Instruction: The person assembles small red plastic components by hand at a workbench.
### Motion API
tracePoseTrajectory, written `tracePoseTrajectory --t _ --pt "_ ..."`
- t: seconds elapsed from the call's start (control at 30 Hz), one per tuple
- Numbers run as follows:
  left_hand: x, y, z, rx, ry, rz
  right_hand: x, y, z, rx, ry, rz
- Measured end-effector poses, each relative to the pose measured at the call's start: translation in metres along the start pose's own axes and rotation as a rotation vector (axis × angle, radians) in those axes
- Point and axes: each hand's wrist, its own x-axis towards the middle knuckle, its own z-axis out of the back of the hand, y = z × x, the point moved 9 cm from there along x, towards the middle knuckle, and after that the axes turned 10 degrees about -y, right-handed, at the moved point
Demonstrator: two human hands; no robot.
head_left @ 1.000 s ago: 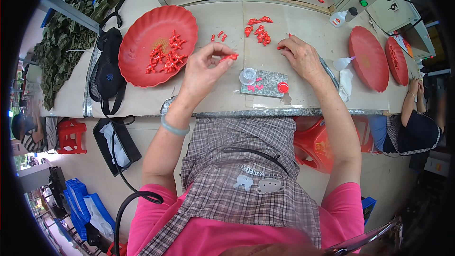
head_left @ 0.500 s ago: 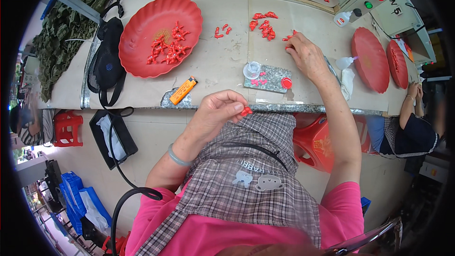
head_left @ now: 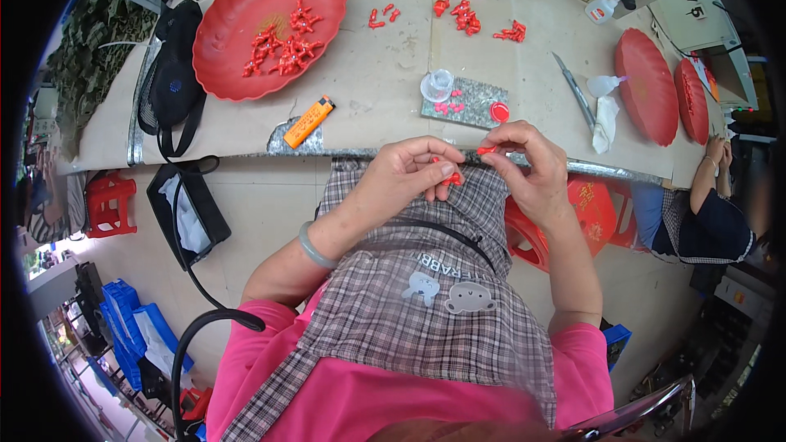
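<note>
Between the thumb and fingers of my left hand (head_left: pixel 413 168) is a small glossy red plastic figure piece (head_left: pixel 453 178), partly hidden by the fingertips. My right hand (head_left: pixel 536 165) pinches another small red plastic piece (head_left: pixel 487 150). The two hands are close together over the table's front edge, with the pieces apart. Just beyond them lies a grey speckled slab (head_left: pixel 475 110) bearing a small clear cup (head_left: pixel 437 85), several pink bits (head_left: pixel 449 106) and a round red cap (head_left: pixel 499 112). Farther back are loose red pieces in small groups (head_left: pixel 467 18) (head_left: pixel 512 31) (head_left: pixel 384 16).
A scalloped red dish (head_left: pixel 221 65) with red figures stands at the left, near an orange lighter (head_left: pixel 309 122). To the right are a craft knife (head_left: pixel 575 92), a white squeeze bottle (head_left: pixel 604 86), a white cloth (head_left: pixel 605 124) and red dishes (head_left: pixel 647 90) (head_left: pixel 692 102). A co-worker (head_left: pixel 708 213) sits far right.
My right hand has come back from the far group of red pieces with one in its fingers, close to my left hand. My left hand has shifted slightly right, still holding its piece.
</note>
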Motion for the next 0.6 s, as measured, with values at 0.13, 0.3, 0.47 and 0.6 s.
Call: tracePoseTrajectory --t 0.13,0.3,0.47,0.6 --pt "-0.003 0.002 -0.003 0.146 -0.052 0.003 -0.009 0.013 -0.009 -0.011 -0.004 0.050" --pt "-0.004 -0.003 -0.004 0.275 -0.088 -0.118 -0.016 0.028 -0.021 -0.108 0.075 0.218" --pt "-0.005 -0.009 0.002 0.432 -0.142 -0.224 -0.016 0.021 -0.025 -0.035 0.137 0.082" --pt "-0.005 -0.010 0.004 0.416 -0.128 -0.185 -0.020 0.013 -0.023 0.054 0.153 -0.015"
